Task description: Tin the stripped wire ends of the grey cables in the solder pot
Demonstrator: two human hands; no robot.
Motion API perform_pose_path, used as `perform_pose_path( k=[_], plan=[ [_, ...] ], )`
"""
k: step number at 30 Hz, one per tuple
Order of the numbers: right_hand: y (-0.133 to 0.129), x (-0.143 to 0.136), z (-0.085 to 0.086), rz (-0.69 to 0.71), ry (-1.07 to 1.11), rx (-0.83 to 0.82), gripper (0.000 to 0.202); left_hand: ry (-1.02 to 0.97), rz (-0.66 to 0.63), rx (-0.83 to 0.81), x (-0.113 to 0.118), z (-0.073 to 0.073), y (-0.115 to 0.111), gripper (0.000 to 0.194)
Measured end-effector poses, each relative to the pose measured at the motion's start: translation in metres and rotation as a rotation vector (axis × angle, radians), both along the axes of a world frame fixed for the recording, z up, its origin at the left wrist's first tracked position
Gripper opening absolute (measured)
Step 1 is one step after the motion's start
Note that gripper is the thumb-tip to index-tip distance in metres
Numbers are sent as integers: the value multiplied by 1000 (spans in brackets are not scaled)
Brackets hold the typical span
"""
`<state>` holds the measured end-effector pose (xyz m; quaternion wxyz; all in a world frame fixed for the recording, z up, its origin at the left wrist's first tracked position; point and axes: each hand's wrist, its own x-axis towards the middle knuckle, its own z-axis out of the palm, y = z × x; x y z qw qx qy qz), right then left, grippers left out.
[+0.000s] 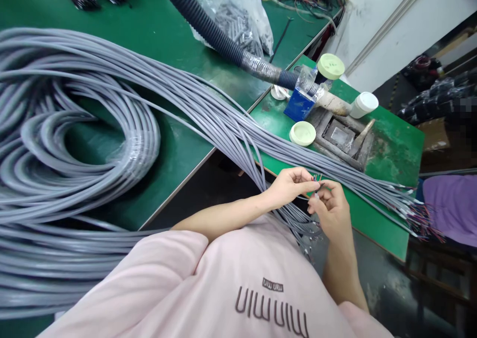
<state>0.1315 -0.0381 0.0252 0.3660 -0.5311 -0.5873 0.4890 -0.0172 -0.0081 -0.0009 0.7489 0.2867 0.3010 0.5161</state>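
Observation:
My left hand (292, 185) is pinched on the thin coloured wires (316, 179) at the end of a grey cable. Close against it, my right hand (331, 204) also pinches these wires, with its fingertips bent round them. The wire tips are small and partly covered by my fingers. Behind both hands runs a long bundle of grey cables (290, 146), whose stripped coloured ends (423, 218) fan out at the right edge of the green bench. More grey cables (294, 218) hang below my left wrist.
Large grey cable coils (143, 144) lie on the left table. Beyond the bundle are a solder pot (341, 134), a blue box (298, 104), a pale lid (302, 133), a white cup (365, 103) and a black hose (208, 27). A person's purple sleeve (450, 206) is at right.

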Motion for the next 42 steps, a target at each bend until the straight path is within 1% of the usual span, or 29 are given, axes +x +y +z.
perform_pose_path(
  k=[4,6,9,12,15,17,18,20,23,26,30,37,40,42],
  plan=[
    [5,-9,5,-102,-15,62,22,-28,10,-3,2,-2,-2,37],
    [6,-12,6,-141,-10,73,20,-24,20,-14,2,-3,-1,37],
    [7,-14,5,-174,8,78,20,-23,31,-16,3,-5,-1,36],
    [8,-15,4,-184,41,85,17,-19,69,11,4,-4,-4,35],
    [9,-13,2,-182,117,47,18,-25,82,126,3,-2,-9,31],
    [11,-10,1,-159,168,-7,21,-40,40,179,1,-2,-10,30],
    [11,-8,0,-141,191,-37,21,-49,16,170,0,-3,-10,30],
    [12,-6,-1,-95,230,-93,22,-62,-11,100,-1,-6,-7,31],
    [13,-4,-2,-29,273,-152,22,-80,-17,10,-1,-11,-1,32],
    [13,-4,-3,-2,302,-175,22,-86,-58,15,-1,-14,4,34],
    [13,-4,-4,-1,327,-196,21,-56,-94,44,-3,-12,5,35],
    [15,-3,-6,-25,262,-177,23,-21,-100,56,-6,-6,6,39],
    [15,-4,-7,-53,237,-118,21,-27,-79,59,-5,-8,7,38],
    [14,-7,-7,-86,215,-52,25,-29,-59,36,-2,-12,7,37]
  ],
)
